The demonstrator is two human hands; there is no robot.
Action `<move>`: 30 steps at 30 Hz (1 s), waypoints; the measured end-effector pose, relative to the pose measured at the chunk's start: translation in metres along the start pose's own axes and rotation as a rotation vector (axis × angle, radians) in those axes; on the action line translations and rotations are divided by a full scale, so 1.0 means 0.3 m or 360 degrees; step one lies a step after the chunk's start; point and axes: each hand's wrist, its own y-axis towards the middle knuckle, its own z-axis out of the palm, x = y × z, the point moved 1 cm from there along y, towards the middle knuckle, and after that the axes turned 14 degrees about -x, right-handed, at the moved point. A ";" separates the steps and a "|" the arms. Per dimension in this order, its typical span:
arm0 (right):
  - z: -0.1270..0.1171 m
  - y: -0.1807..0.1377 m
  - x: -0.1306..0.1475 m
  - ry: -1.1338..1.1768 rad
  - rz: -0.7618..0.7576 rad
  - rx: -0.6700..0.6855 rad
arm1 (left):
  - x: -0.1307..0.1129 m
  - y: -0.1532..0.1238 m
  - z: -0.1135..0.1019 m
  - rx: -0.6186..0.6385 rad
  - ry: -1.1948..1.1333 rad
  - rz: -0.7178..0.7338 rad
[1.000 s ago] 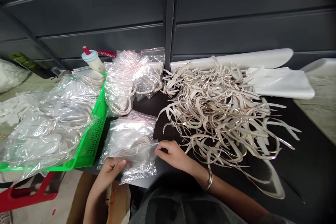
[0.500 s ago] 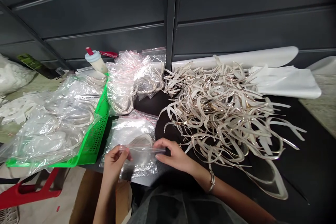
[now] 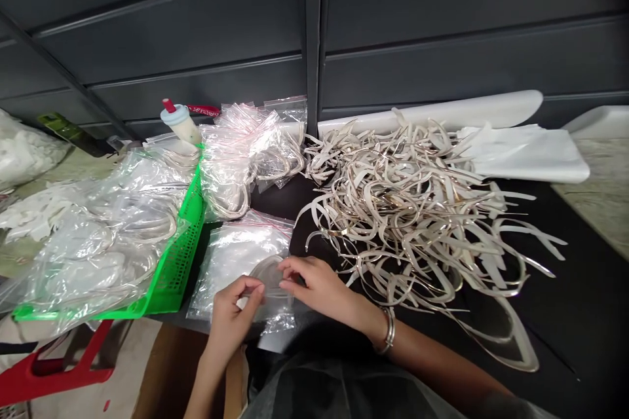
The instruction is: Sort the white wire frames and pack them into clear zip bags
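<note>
Where the two hands meet at the table's near edge, the left hand (image 3: pixel 233 314) and right hand (image 3: pixel 317 285) each pinch the top of a clear zip bag (image 3: pixel 269 273), which lies on a stack of bags (image 3: pixel 236 245). It looks light, limp and slippery, best held at its stiffer seal strip. The curved thing inside is blurred. Beyond, tangled metal strips (image 3: pixel 407 209) hide the tabletop; plastic buries the green basket (image 3: pixel 171 268).

A basket (image 3: pixel 181 255) of filled bags (image 3: pixel 98 236) sits left; a bottle (image 3: pixel 179 121) stands behind it; a heap of curved strips (image 3: pixel 413 209) lies right, with flat bags (image 3: pixel 240 245) between them
</note>
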 end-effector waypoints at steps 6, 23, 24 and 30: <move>0.006 0.006 0.050 -0.0340 -0.0527 0.0182 | -0.012 0.004 0.013 -0.0131 0.0034 0.0135; -0.037 -0.055 -0.022 -0.0438 -0.0326 0.0409 | 0.176 -0.222 -0.098 0.0368 0.1259 0.0914; -0.032 -0.057 -0.022 -0.0431 -0.0340 0.0432 | 0.190 -0.241 -0.083 0.0326 0.1318 0.0998; -0.010 -0.071 -0.015 -0.0375 -0.0395 0.0583 | 0.182 -0.242 -0.028 0.0427 0.0919 0.1212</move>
